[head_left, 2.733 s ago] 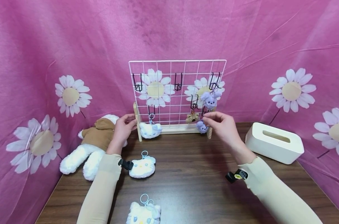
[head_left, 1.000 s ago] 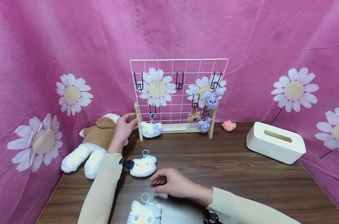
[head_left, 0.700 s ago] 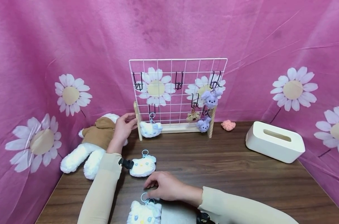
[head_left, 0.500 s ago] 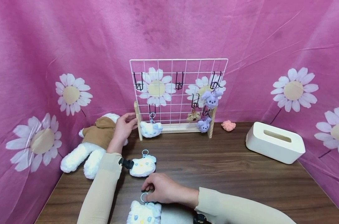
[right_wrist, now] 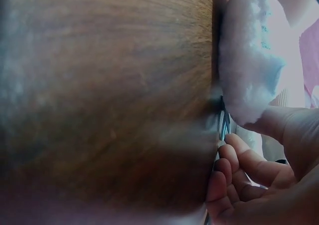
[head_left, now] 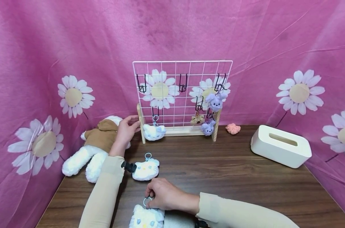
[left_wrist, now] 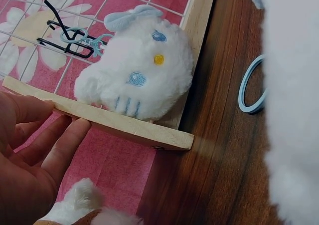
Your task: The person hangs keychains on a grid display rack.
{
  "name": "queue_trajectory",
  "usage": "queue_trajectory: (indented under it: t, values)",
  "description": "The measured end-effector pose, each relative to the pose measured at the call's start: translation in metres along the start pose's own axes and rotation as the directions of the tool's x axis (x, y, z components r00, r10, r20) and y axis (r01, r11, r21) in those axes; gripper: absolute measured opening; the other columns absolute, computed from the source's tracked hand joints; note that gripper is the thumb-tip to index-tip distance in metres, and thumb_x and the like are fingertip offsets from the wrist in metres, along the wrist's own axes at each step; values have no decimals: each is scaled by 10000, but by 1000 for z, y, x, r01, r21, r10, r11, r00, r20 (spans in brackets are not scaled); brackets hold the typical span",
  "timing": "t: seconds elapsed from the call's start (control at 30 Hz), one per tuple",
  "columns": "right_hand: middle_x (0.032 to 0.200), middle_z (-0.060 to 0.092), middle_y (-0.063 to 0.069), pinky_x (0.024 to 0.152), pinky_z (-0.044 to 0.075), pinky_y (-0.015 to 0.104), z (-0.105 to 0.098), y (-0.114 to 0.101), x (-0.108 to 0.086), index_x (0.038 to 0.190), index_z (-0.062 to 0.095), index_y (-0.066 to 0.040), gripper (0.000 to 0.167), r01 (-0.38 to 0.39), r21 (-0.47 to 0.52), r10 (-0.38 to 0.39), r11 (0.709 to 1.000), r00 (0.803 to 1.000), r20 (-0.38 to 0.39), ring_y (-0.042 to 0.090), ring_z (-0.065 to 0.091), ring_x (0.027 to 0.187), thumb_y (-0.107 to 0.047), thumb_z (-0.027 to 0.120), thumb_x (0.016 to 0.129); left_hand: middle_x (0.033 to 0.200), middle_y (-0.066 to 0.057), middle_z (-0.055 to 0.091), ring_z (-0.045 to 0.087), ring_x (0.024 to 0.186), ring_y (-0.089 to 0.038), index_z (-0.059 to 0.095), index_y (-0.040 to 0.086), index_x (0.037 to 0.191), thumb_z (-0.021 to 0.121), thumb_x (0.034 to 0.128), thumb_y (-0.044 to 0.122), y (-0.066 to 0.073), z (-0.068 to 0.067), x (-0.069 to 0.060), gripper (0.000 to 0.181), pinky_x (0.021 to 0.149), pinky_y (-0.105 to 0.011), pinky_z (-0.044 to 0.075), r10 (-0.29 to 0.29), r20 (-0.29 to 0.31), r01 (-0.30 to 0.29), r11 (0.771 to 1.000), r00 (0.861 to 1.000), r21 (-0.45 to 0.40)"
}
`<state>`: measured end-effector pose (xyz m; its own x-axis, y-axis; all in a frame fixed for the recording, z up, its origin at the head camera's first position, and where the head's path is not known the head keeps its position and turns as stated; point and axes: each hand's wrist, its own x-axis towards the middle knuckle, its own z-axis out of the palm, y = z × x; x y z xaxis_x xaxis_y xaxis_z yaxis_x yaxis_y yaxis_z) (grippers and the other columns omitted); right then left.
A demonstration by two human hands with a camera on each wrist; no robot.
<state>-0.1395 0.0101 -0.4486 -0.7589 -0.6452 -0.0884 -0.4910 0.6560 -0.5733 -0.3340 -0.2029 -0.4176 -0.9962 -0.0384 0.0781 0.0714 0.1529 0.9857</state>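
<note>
My right hand (head_left: 166, 194) is at the light-blue ring (head_left: 147, 202) of a white plush cat keychain (head_left: 145, 218), which lies at the table's front; thumb and index finger pinch the ring. In the right wrist view the plush (right_wrist: 249, 60) partly hides the thumb. My left hand (head_left: 126, 133) touches the wooden side post (left_wrist: 124, 122) of a white wire grid rack (head_left: 175, 61), fingertips against its outer side. Beside that post hangs another white plush cat keychain (left_wrist: 144, 65) on a black hook (left_wrist: 79, 40). A third one (head_left: 145, 170) lies between the hands.
Two purple plush keychains (head_left: 215, 102) and a brown one (head_left: 197, 119) hang on the rack's right side. Black hooks (head_left: 183, 87) line its upper row. A plush toy (head_left: 98, 139) lies left, a coral fuzzy piece (head_left: 233, 129) and white tissue box (head_left: 280, 145) right.
My right hand has come from the rack's lower right down to the front keychain and closed on its ring. The lower purple keychain now hangs untouched; my left hand has stayed at the post.
</note>
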Motion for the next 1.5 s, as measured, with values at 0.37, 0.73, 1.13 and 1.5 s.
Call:
queue_trajectory:
  t: [0.37, 0.73, 1.13, 1.5]
  values:
    - [802, 574, -190, 688, 465, 74, -1, -3, 6, 871, 701, -252, 307, -25, -12, 26, 1000, 999, 31, -46, 509, 767, -237, 1003, 817, 1516, -296, 632, 708, 1293, -325, 606, -50, 1539, 615, 1144, 54, -1, 0, -1, 409, 1111, -349, 682, -16, -8, 16, 1000, 1000, -6]
    - [709, 570, -205, 630, 472, 66, 2, 1, 8, 878, 744, -224, 229, -11, 16, 11, 1000, 999, 32, -73, 519, 675, -171, 963, 843, 1519, -303, 630, 698, 1319, -368, 600, -62, 1536, 614, 1145, 54, -1, 1, -2, 408, 1106, -328, 680, -14, -1, 14, 1000, 1000, -2]
    - [750, 545, -194, 641, 435, 74, 2, 3, 13, 875, 724, -250, 247, 66, -98, -58, 993, 995, 82, -36, 506, 723, -99, 903, 797, 1519, -315, 632, 730, 1230, -280, 605, -74, 1527, 609, 1138, 27, -1, 1, 0, 402, 1054, -270, 695, -6, -14, 5, 1000, 1000, -24]
    - [635, 495, -204, 574, 390, 48, -7, -2, 6, 728, 683, -218, 265, 56, -18, -54, 998, 995, 85, -60, 455, 630, -88, 867, 866, 1527, -312, 620, 707, 1294, -352, 599, -60, 1543, 613, 1142, 43, -1, 2, 1, 414, 1084, -284, 683, -13, -4, 13, 1000, 1000, -14]
